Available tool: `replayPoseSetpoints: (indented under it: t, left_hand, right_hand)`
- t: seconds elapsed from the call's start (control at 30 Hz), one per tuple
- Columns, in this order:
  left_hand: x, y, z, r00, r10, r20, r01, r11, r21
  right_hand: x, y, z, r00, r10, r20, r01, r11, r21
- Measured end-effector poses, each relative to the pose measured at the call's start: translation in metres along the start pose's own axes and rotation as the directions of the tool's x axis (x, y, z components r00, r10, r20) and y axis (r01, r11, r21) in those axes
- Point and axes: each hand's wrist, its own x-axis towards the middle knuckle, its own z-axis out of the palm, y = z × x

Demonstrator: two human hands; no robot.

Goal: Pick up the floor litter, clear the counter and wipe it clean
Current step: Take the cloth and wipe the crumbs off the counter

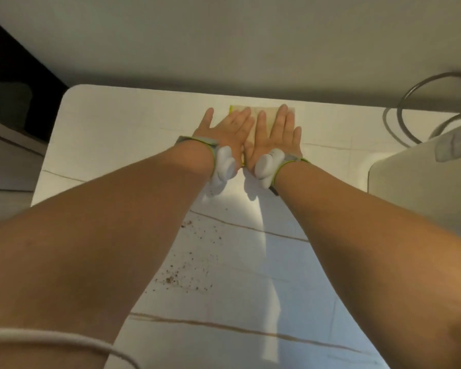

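white counter (pixel 96 145) | left hand (pixel 228 129), right hand (pixel 274 134) flat, fingers spread, side by side | cloth (pixel 269 113) beneath both

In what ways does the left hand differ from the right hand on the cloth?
The left hand lies over the cloth's left edge, thumb spread onto the bare counter; the right hand lies further onto the cloth. The left fingers point up-right, the right fingers more straight ahead. Both are flat, open, palms down, each wrist wearing a band.

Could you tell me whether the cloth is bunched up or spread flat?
Spread flat: the beige green-edged cloth lies under both open hands, left, right.
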Motion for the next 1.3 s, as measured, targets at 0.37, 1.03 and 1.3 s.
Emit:
replayPoseSetpoints:
  t: [0.37,1.03,1.3]
  left_hand:
    - [0.021,-0.021,0.000,0.993,-0.119,0.001,0.118,0.989,-0.086]
    - [-0.172,0.030,0.102,0.997,0.008,0.082,0.001,0.993,-0.116]
    - [-0.251,0.047,0.141,0.995,0.054,0.085,-0.044,0.992,-0.115]
  right_hand:
    - [0.039,-0.013,-0.004,0.994,-0.094,-0.059,0.092,0.995,-0.034]
    - [-0.189,-0.069,0.063,0.999,-0.026,0.022,0.027,0.999,-0.022]
    - [-0.275,-0.095,0.084,0.995,0.015,0.099,-0.014,1.000,-0.009]
